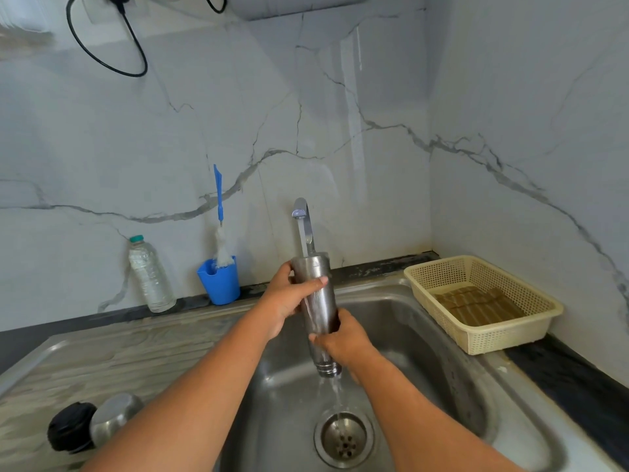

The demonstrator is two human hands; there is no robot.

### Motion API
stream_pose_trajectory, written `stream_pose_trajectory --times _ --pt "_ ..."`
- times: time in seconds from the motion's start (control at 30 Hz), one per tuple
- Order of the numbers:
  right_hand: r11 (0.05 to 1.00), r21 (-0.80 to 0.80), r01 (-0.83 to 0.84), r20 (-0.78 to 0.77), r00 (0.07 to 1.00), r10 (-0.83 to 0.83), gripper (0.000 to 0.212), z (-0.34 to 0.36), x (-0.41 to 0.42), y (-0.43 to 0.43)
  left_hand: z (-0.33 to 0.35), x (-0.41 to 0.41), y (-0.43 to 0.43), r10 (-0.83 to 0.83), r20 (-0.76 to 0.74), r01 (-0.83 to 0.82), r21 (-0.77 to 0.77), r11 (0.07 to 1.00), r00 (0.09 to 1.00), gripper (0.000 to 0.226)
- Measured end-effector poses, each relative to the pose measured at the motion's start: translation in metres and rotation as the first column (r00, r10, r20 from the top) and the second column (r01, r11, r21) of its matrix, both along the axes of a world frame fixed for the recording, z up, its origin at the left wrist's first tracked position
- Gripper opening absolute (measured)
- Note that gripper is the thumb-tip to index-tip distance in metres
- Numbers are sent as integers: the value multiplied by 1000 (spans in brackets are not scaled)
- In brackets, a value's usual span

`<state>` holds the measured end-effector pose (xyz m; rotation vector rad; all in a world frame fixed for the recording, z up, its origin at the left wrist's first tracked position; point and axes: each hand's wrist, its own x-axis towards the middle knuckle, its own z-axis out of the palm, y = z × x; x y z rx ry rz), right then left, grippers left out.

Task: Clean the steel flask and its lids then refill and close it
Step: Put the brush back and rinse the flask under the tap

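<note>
Water streams out of the steel flask into the sink drain. The blue cup holds a bottle brush, the cream basket a folded brown cloth. The black lid and steel cap lie on the drainboard, the forearm partly covering the cap. The flask hangs over the basin, nearly upright, mouth down, hiding the tap's base; left hand grips its upper end, right hand wraps near the mouth

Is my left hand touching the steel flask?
Touching. The head view shows the left hand wrapped round the steel flask, thumb across its front.
</note>
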<state>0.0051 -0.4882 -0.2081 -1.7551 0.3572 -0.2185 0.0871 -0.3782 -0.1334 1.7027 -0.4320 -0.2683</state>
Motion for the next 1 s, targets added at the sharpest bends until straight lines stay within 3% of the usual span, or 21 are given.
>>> stream_pose_trajectory --times 0.27,0.43,0.57,0.63,0.7,0.83,0.93,1.0 --pt "994 -101 45 -37 998 -49 53 -1 4 -2 3 -9 -5 50 109 -49 -12 999 993 68" --pt "981 -179 69 -71 994 -82 52 0 4 -1 3 -10 -4 184 20 -179 -141 974 983 68" --pt "974 -170 148 -153 973 -174 68 -1 5 -3 1 -7 1 266 -61 -273 -224 935 962 89" --pt "974 -63 218 -184 956 -226 79 -1 5 -5 2 -9 1 290 -88 -303 -258 917 953 84" --pt "948 167 269 -167 956 -242 86 1 4 -4 1 -9 -1 318 -124 -341 -288 895 940 74" --pt "714 671 200 -30 970 -243 97 9 2 -4 -2 -6 4 331 -225 -387 -289 876 916 67" --pt "551 815 181 25 938 -346 102 12 3 -10 -4 -7 20 289 -265 -346 -200 917 920 70" --pt "550 818 170 47 933 -357 101 11 1 -13 -4 -9 36 214 -284 -240 -59 969 935 83"
